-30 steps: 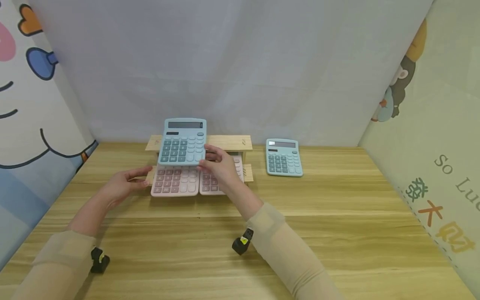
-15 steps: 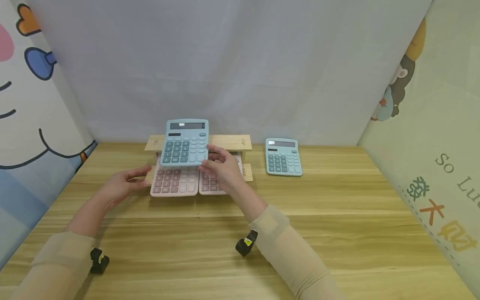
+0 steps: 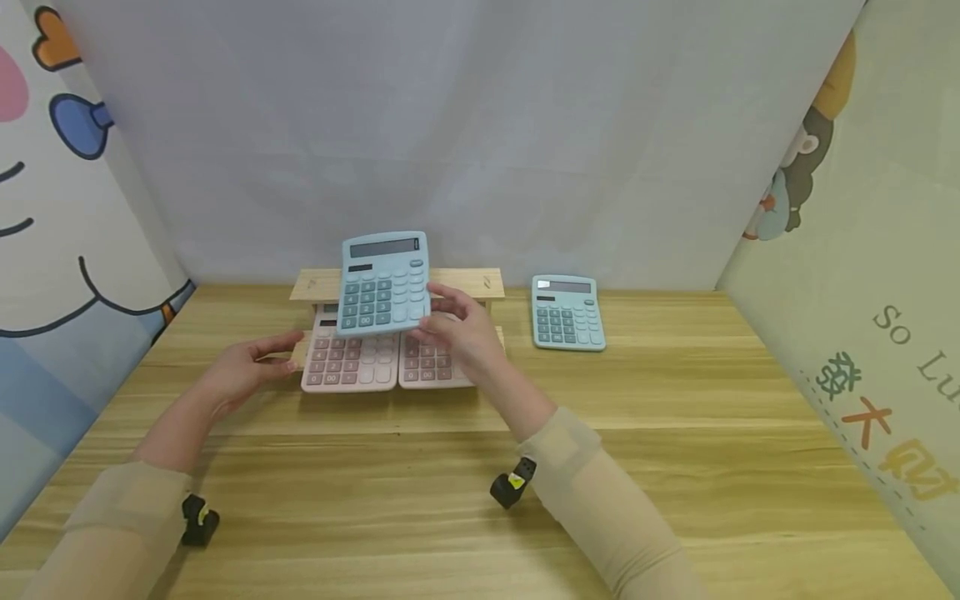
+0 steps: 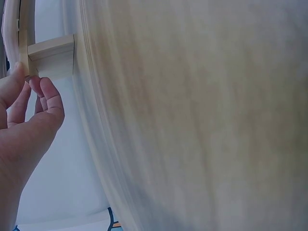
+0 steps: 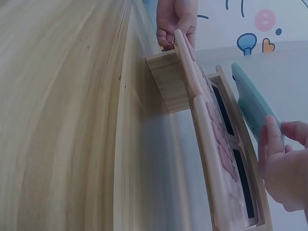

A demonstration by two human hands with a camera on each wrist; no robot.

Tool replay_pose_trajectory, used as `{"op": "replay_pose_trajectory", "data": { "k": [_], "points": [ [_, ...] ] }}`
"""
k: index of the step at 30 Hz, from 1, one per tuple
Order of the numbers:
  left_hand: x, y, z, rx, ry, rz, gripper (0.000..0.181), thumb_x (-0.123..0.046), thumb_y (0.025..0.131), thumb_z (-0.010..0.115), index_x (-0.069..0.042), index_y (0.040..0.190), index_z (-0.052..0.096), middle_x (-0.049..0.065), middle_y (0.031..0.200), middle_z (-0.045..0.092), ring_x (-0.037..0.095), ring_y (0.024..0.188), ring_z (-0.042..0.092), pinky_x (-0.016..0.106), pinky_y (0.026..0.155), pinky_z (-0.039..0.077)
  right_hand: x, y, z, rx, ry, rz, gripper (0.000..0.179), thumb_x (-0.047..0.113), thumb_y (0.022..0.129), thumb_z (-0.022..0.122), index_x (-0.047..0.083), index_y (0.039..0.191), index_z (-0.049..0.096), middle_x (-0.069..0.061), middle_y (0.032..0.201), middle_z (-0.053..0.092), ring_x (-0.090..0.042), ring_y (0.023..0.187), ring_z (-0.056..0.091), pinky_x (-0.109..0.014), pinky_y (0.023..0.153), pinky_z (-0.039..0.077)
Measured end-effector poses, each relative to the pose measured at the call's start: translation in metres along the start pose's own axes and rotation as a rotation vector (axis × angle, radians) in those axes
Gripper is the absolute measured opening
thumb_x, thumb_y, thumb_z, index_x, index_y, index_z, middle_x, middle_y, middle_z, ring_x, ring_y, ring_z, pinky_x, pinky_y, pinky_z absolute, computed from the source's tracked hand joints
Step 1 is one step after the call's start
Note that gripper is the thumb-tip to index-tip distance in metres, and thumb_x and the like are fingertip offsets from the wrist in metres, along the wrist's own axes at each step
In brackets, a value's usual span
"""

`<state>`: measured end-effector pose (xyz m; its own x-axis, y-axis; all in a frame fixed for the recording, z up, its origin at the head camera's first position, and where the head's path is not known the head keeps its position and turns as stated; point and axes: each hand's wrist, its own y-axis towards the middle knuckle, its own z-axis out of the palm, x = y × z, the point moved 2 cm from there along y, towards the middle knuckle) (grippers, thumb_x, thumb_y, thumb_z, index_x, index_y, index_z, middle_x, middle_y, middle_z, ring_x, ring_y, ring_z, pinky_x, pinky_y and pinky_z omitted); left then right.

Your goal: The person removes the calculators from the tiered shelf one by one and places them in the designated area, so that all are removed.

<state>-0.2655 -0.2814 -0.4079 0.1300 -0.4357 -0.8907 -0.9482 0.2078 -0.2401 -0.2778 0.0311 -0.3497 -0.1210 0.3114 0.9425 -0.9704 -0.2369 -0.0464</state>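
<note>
My right hand [image 3: 467,333] pinches a light blue calculator [image 3: 384,283] by its lower right edge, thumb on the front. In the right wrist view the blue calculator [image 5: 257,103] is tilted and held apart from the rack's upper board. A two-tier wooden rack [image 3: 468,282] stands beneath it. My left hand [image 3: 243,375] pinches the left end of the rack's lower board, which the left wrist view shows between thumb and fingers. On that lower tier a left pink calculator [image 3: 348,367] and a right pink calculator [image 3: 429,367] lie side by side, partly covered by the blue one and my right hand.
A second light blue calculator [image 3: 567,313] lies on the wooden table [image 3: 390,500], right of the rack. Behind the table hangs a pale grey cloth [image 3: 480,133]. Printed panels border the left and right sides.
My right hand has moved the blue calculator to the right over the rack, and it now leans slightly counterclockwise. The left hand has stayed on the rack's end.
</note>
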Motion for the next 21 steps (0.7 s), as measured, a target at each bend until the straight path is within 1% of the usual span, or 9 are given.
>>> {"op": "replay_pose_trajectory", "data": {
  "k": [5, 7, 10, 13, 17, 21],
  "points": [
    [-0.002, 0.000, 0.001, -0.003, -0.003, 0.001, 0.070, -0.026, 0.094, 0.060, -0.010, 0.150, 0.023, 0.018, 0.154, 0.021, 0.033, 0.132, 0.033, 0.046, 0.110, 0.031, 0.005, 0.000, -0.006, -0.011, 0.010, 0.012, 0.056, -0.015, 0.081, 0.059, 0.012, 0.130, 0.055, -0.016, 0.116, 0.050, -0.025, 0.093, 0.062, -0.034, 0.085, 0.055],
    [-0.002, 0.000, 0.001, -0.004, -0.003, 0.001, 0.069, -0.026, 0.094, 0.060, -0.010, 0.150, 0.023, 0.018, 0.155, 0.021, 0.032, 0.132, 0.033, 0.041, 0.108, 0.034, 0.008, -0.001, -0.009, -0.011, 0.009, 0.012, 0.056, -0.014, 0.081, 0.060, 0.013, 0.129, 0.055, -0.015, 0.116, 0.051, -0.025, 0.093, 0.062, -0.034, 0.085, 0.055],
    [-0.003, 0.000, 0.001, -0.005, 0.003, 0.012, 0.068, -0.025, 0.094, 0.059, -0.009, 0.150, 0.023, 0.018, 0.154, 0.022, 0.032, 0.131, 0.033, 0.031, 0.102, 0.039, 0.013, -0.003, -0.012, -0.006, 0.005, 0.006, 0.055, -0.014, 0.081, 0.059, 0.013, 0.129, 0.055, -0.015, 0.116, 0.052, -0.024, 0.094, 0.061, -0.035, 0.086, 0.054],
    [-0.002, 0.001, 0.001, -0.006, 0.006, 0.021, 0.067, -0.024, 0.094, 0.059, -0.010, 0.150, 0.024, 0.018, 0.154, 0.022, 0.033, 0.131, 0.033, 0.023, 0.096, 0.040, 0.019, -0.006, -0.015, -0.007, 0.014, 0.006, 0.054, -0.014, 0.082, 0.059, 0.012, 0.129, 0.055, -0.014, 0.115, 0.053, -0.023, 0.095, 0.061, -0.034, 0.087, 0.054],
    [-0.001, 0.001, 0.002, -0.004, -0.002, 0.029, 0.066, -0.023, 0.095, 0.059, -0.009, 0.150, 0.025, 0.019, 0.154, 0.022, 0.033, 0.131, 0.033, 0.018, 0.092, 0.040, 0.028, -0.010, -0.020, 0.000, 0.016, 0.002, 0.055, -0.014, 0.082, 0.059, 0.013, 0.130, 0.056, -0.013, 0.114, 0.054, -0.022, 0.096, 0.061, -0.034, 0.086, 0.054],
    [0.000, 0.001, 0.002, -0.008, -0.003, 0.031, 0.066, -0.024, 0.095, 0.059, -0.008, 0.150, 0.025, 0.018, 0.154, 0.023, 0.032, 0.130, 0.034, 0.014, 0.089, 0.040, 0.037, -0.014, -0.026, 0.000, -0.017, -0.007, 0.054, -0.013, 0.083, 0.060, 0.014, 0.130, 0.055, -0.011, 0.116, 0.052, -0.022, 0.097, 0.060, -0.033, 0.086, 0.054]
  ]
}}
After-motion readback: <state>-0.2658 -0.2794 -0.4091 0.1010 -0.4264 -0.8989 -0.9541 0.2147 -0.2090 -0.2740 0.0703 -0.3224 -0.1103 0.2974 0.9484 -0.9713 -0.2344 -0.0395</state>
